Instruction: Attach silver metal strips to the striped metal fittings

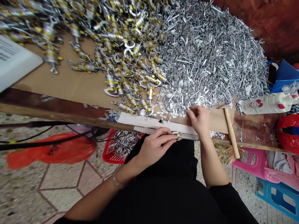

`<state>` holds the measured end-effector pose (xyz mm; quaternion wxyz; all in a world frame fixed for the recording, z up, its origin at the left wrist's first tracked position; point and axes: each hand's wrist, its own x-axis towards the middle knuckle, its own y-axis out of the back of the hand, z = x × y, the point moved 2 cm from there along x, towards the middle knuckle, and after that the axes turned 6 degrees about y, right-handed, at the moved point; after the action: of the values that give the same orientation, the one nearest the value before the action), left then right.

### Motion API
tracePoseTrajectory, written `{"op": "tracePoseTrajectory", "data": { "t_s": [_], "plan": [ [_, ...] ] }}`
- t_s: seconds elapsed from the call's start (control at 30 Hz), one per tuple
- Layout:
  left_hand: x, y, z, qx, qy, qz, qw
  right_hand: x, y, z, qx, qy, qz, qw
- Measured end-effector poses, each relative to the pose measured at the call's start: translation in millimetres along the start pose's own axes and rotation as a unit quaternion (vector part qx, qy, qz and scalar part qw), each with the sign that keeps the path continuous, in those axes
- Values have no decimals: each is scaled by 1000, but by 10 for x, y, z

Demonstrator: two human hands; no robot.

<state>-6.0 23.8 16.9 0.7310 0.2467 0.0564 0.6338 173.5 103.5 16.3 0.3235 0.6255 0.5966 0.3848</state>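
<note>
My left hand is closed at the table's front edge. Between its thumb and fingers is a small metal fitting with a curved metal hook and a bit of yellow on it; the fingers cover the rest. To the right, my right hand reaches to the near edge of a large heap of small metal parts. Its thumb and fingertips come together at the small punched metal plates; whatever they grip is hidden. Finished-looking metal fittings with yellow bands lie piled left of the heap.
A wooden-handled hammer lies over the table edge on the right, near a white bottle. Below the table stand a red basket of parts, a pink stool and a blue stool. An orange bag lies left.
</note>
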Motion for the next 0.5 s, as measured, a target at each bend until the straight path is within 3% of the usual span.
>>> {"op": "tracePoseTrajectory", "data": {
  "t_s": [0.17,0.33,0.4,0.5],
  "plan": [
    [11,2,22,15,-27,-5,1000,112,-72,-28,1,-9,-15,1000],
    [9,32,39,10,-24,16,1000,-17,153,-69,222,-25,26,974],
    [12,53,52,5,-23,28,999,-196,258,-163,287,-5,-24,958],
    [28,86,87,14,-43,43,998,-486,385,-357,267,97,-100,954]
  ]
}}
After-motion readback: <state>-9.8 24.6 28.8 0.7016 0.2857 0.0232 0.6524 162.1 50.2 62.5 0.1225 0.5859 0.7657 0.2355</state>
